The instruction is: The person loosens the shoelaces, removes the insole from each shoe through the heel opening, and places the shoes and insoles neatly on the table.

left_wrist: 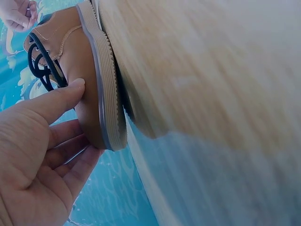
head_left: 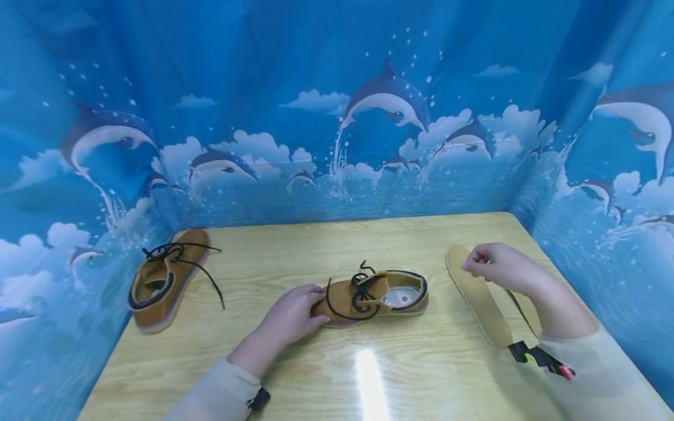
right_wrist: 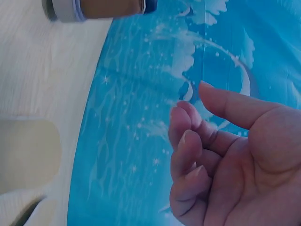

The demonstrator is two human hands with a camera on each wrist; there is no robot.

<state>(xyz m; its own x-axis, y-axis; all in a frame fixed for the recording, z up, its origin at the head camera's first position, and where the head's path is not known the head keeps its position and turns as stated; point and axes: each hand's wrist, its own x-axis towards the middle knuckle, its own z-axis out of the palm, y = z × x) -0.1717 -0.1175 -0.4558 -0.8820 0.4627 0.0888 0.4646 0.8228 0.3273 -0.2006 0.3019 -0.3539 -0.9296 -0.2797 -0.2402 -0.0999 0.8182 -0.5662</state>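
A brown lace-up shoe (head_left: 342,304) with black laces lies sole-down at the middle of the table, its heel to the right. My left hand (head_left: 292,316) grips its toe, thumb on the near side and fingers across the front, as the left wrist view shows. A pale printed lining (head_left: 401,297) shows inside the opening. On the right, my right hand (head_left: 492,266) hovers over two beige insoles, fingers loosely curled with nothing between them. One insole (head_left: 481,304) is mostly visible; the other (head_left: 528,310) is partly hidden beneath the right arm.
A second brown shoe (head_left: 171,280) stands at the table's left edge, a loose black lace trailing to its right. Blue dolphin-print curtains (head_left: 295,117) enclose the wooden table (head_left: 316,380) at the back and both sides.
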